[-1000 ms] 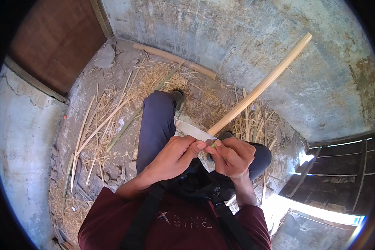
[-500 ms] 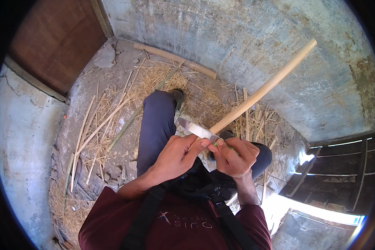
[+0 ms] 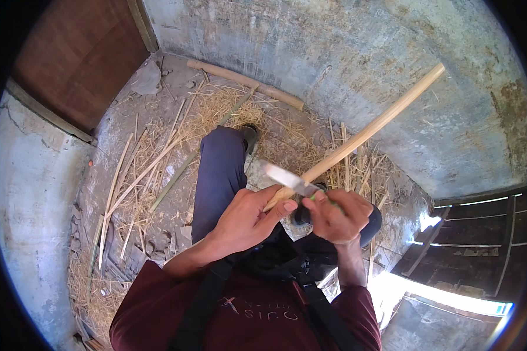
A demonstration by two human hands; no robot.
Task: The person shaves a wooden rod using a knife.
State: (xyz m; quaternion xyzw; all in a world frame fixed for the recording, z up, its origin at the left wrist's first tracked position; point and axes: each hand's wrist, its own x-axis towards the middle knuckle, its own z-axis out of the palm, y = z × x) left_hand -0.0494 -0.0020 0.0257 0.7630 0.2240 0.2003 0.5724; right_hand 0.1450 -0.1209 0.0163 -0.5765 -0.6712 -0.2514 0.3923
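A long pale wooden pole point(image 3: 376, 124) slants up and away to the right from my lap. Its near end lies between the thumb and fingers of my left hand point(image 3: 249, 217), which is closed round it. My right hand point(image 3: 338, 214) grips a knife point(image 3: 290, 179) by its green handle, most of which the fingers hide. The knife's blade, slightly blurred, points left and crosses the pole just beyond my left fingertips. Whether its edge touches the wood I cannot tell.
Straw-like shavings point(image 3: 216, 109) and thin split sticks point(image 3: 118, 175) litter the floor. A thick pole point(image 3: 246, 85) lies along the foot of the stained wall point(image 3: 334, 47). My bent legs point(image 3: 221, 181) are under the work. A brown door panel point(image 3: 82, 58) stands at the far left.
The knife and my right hand have shifted a little right and away along the pole. The pole's far end has dropped slightly. My left hand stays nearly in place.
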